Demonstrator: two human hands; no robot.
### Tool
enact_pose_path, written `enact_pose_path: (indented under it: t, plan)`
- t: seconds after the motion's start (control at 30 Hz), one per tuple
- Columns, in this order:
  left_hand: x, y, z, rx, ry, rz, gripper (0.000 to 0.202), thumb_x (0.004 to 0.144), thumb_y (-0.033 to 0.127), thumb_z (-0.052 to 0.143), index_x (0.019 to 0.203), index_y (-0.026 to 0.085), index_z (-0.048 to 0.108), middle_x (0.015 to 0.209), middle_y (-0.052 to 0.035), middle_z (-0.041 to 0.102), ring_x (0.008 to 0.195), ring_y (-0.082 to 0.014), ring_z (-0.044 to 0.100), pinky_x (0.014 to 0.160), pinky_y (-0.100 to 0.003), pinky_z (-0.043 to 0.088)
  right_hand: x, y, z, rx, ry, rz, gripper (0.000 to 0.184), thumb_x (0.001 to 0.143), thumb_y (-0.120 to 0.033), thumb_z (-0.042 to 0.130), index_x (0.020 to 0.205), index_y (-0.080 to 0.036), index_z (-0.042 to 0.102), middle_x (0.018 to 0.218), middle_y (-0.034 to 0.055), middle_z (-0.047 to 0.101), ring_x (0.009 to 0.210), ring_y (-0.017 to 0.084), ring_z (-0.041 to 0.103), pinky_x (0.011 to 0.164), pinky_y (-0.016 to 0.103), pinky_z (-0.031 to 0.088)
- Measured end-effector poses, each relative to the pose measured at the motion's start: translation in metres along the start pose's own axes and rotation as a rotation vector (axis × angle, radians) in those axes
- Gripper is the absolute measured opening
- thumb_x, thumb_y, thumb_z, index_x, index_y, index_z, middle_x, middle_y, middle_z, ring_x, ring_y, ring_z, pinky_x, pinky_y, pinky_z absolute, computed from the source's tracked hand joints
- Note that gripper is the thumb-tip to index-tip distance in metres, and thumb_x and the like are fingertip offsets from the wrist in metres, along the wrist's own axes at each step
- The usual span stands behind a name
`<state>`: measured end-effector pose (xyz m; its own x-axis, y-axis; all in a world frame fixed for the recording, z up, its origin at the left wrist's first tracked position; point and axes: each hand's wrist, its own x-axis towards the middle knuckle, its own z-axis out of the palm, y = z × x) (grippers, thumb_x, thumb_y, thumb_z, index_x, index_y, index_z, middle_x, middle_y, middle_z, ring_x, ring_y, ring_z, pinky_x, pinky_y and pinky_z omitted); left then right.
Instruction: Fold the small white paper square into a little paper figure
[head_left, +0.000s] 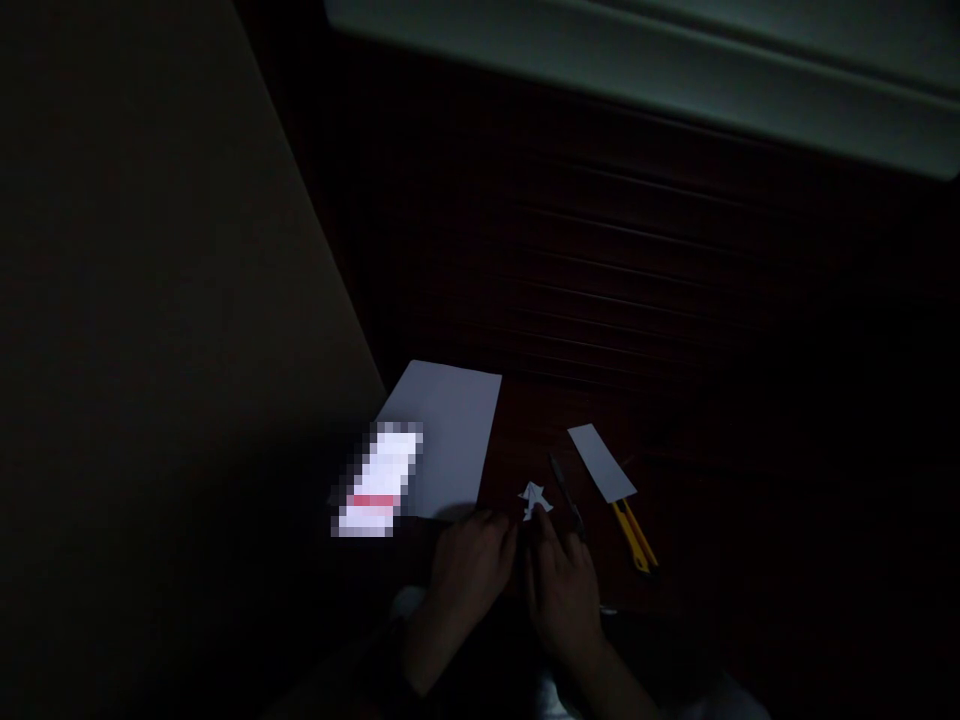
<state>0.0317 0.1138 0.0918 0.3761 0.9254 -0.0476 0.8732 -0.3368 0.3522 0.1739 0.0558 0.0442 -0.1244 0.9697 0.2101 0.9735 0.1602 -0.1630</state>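
Observation:
A small white paper cutout [535, 497] with pointed edges and thin dark lines lies on the dark reddish table. My right hand [561, 590] is just below it, with outstretched fingers and one fingertip touching the cutout's lower edge. Left of that, my left hand [471, 560] rests at the bottom edge of a large white sheet of paper [454, 430]. Its fingers bend downward into shadow, so their tips and anything under them are hidden. A slim dark pen-like tool [564, 490] lies right of the cutout.
A yellow box cutter [634, 535] lies at the right, partly beneath a white paper strip [602, 463]. On the left, a bright pixelated phone-like screen [379, 480] overlaps the large sheet. A wall [165, 250] borders the left side; a pale ledge [637, 80] hangs above.

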Motion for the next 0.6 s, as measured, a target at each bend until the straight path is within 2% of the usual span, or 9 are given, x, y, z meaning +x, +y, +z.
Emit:
enact_pose_path:
  t: [0.23,0.43,0.6]
  plan:
    - [0.0000,-0.0005,0.0019,-0.008,-0.011,0.000,0.029,0.091,0.032,0.034,0.094,0.023,0.061,0.091,-0.0044,0.065,0.079,-0.0185,0.058,0.065,-0.029,0.037,-0.0007,-0.0015,-0.0006,-0.039,0.028,-0.011,0.031,0.087,-0.020,0.042,0.116,-0.018,0.053,0.142,0.0074,0.037,0.088,0.025,0.049,0.076,0.040,0.037]
    - [0.0007,0.0007,0.0024,-0.005,-0.071,-0.019,0.030,0.091,0.033,0.035,0.090,0.021,0.062,0.090,-0.0060,0.065,0.080,-0.0188,0.059,0.066,-0.029,0.037,0.0003,-0.0047,-0.0019,-0.099,-0.005,-0.004,0.032,0.086,-0.023,0.044,0.117,-0.018,0.053,0.140,0.0081,0.041,0.090,0.027,0.049,0.075,0.041,0.035]
    - [0.0006,-0.0009,0.0041,0.001,-0.068,-0.007,0.031,0.091,0.032,0.034,0.086,0.020,0.062,0.089,-0.0057,0.065,0.080,-0.0190,0.059,0.067,-0.029,0.037,-0.0020,-0.0066,0.0009,-0.127,-0.009,-0.011,0.038,0.085,-0.024,0.044,0.122,-0.016,0.051,0.140,0.0109,0.040,0.091,0.029,0.050,0.075,0.043,0.034]
